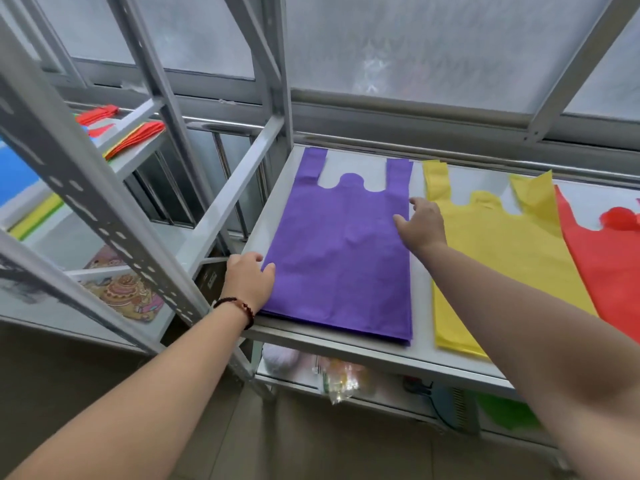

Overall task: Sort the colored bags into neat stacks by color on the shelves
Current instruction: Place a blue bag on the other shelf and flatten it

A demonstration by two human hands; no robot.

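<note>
A stack of purple bags (341, 258) lies flat on the grey shelf (420, 351), handles toward the window. My left hand (250, 279) rests on the stack's left edge near the front corner, thumb on the fabric. My right hand (421, 223) lies palm down on the stack's right edge, fingers apart. To the right lies a yellow bag stack (498, 251), and beyond it a red bag stack (609, 268) cut off by the frame edge.
A second grey rack (83, 188) stands at the left, holding red and orange bags (138, 136) on an upper shelf and blue, yellow and green sheets lower down. Frosted windows run behind. The lower shelf holds clear plastic wrappers (341, 379) and a green bag (509, 410).
</note>
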